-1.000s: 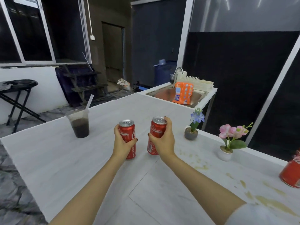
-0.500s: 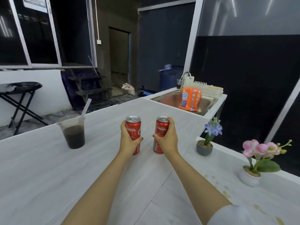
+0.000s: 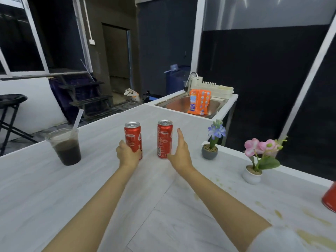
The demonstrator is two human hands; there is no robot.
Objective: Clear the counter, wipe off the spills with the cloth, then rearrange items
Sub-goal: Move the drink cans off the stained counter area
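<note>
Two red soda cans stand upright side by side on the white counter (image 3: 54, 197). My left hand (image 3: 127, 155) wraps the lower part of the left can (image 3: 133, 137). My right hand (image 3: 180, 153) is flat and open just right of the right can (image 3: 164, 137), fingers straight, no longer gripping it. Yellowish spills (image 3: 278, 213) streak the counter at the right. No cloth is in view.
A plastic cup of dark drink with a straw (image 3: 66, 146) stands at the left. A blue flower pot (image 3: 210, 148) and a pink flower pot (image 3: 254, 170) line the right ledge. Another red can (image 3: 330, 199) sits at the right edge. An orange packet (image 3: 199, 101) leans in the sink (image 3: 178, 105).
Both cans moved forward and were set down on the counter. My right hand let go of its can and opened; my left hand slid lower on its can.
</note>
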